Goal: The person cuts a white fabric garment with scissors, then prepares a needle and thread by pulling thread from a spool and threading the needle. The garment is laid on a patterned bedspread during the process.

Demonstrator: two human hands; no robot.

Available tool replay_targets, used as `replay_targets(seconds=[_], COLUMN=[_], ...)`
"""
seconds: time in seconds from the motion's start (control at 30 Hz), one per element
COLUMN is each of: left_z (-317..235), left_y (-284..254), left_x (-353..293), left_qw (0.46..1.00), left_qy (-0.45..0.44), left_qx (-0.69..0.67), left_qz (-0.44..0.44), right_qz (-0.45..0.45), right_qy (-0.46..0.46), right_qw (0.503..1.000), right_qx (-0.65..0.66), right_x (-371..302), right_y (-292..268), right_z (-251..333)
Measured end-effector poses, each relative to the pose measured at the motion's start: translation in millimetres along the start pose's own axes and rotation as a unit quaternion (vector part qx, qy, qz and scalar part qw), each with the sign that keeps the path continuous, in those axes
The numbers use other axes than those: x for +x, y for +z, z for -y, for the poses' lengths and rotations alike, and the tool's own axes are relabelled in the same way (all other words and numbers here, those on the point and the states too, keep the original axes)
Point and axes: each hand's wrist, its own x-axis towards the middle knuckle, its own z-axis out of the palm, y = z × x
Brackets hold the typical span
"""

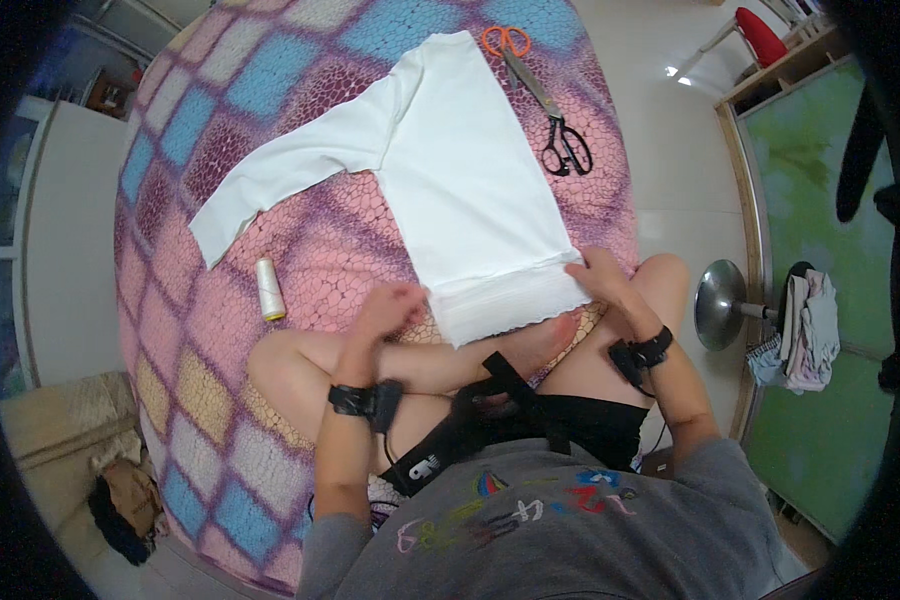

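A white long-sleeved shirt [470,170] lies folded flat on the bed, one sleeve spread to the far left and its hem band toward me. My right hand [602,277] pinches the hem band's right edge, thumb on top. At the band's left edge is my left hand [395,308], its fingers curled and smeared by motion; whether they grip the fabric is not clear. Beyond the shirt's right side lie orange-handled scissors [507,45] and larger black-handled scissors [560,130], their blades close together. A white cone of thread [269,288] rests left of my left hand.
The bed has a patterned pink, blue and purple cover [300,240]. My crossed legs sit just below the shirt. To the right stand a round metal stool [725,305], a pile of folded clothes [810,330] and a green panel [810,430]. A red chair [760,38] is far right.
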Motion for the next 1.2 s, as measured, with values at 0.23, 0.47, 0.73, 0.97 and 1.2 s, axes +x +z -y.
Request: replay_targets(seconds=[0.23, 0.47, 0.73, 0.97, 1.2], left_z=[27, 113, 123, 141, 135], left_y=[-196, -327, -318, -338, -387], left_x=[17, 26, 16, 2, -8], left_qw=[0.934, 0.8, 0.833, 0.876, 0.859], left_qy=[0.051, 0.057, 0.081, 0.091, 0.148], left_qx=[-0.059, -0.012, -0.265, -0.265, -0.133], left_qz=[-0.348, -0.598, -0.478, -0.393, -0.472], right_qz=[-0.162, -0.107, -0.032, 0.124, 0.119], right_qy=[-0.055, -0.04, -0.213, -0.389, -0.335], right_qw=[0.964, 0.98, 0.975, 0.856, 0.935], right_qx=[-0.202, 0.161, 0.058, 0.318, 0.012], right_x=[-50, -118, -55, 50, 72], right_y=[-41, -149, -101, 1, 138], right_z=[37, 159, 296, 404, 374])
